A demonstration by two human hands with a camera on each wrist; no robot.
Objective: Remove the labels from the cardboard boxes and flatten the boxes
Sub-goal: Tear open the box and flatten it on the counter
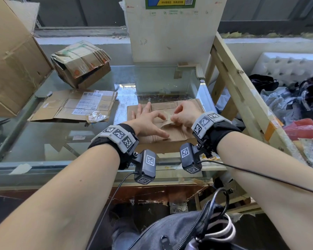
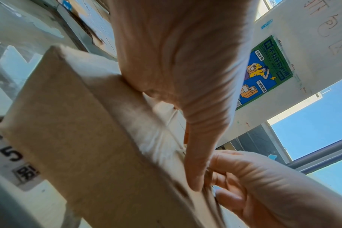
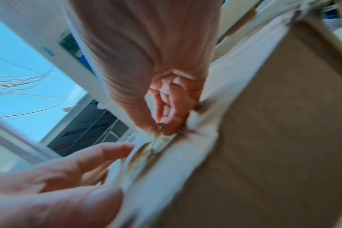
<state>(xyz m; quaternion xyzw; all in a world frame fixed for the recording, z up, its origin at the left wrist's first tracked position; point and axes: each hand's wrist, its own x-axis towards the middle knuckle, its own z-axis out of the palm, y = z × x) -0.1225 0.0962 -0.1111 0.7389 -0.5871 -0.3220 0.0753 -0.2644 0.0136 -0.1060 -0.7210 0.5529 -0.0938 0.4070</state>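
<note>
- Flat box [image 1: 172,121] lies on the glass counter [image 1: 61,150], right in front of you, between your two hands.
- A strip of brown tape or label [image 1: 168,120] stands partly lifted off the box's top face; which of the two it is cannot be told. The right wrist view shows pale torn paper around the lifted spot, though that view is blurred.
- Your right hand [image 1: 185,114] has its fingers [image 3: 172,123] curled, pinching the lifted strip between thumb and fingertips.
- Your left hand [image 1: 146,121] lies on the box with fingers spread and straight, pressing the cardboard down just beside the strip; it grasps nothing. The left wrist view shows the thumb [image 2: 197,166] pressed onto the cardboard close to the right hand's fingers.
- Second flat box [image 1: 74,105] lies on the counter to your left, apart from the first, with white shipping labels [image 1: 88,103] on it and a crumpled wad of clear tape [image 1: 96,117] at its near edge.
- Crushed box [image 1: 79,64], not flat, sits tilted behind the second one, at the far left of the counter.
- Large box [image 1: 13,55] leans at the far left edge of the view.
- White board [image 1: 170,33] with a green and blue poster [image 1: 170,2] stands upright behind the counter.
- Wooden frame [image 1: 242,83] runs along the counter's right side; beyond it lie dark bags [image 1: 296,100] and white foam [image 1: 287,65].
</note>
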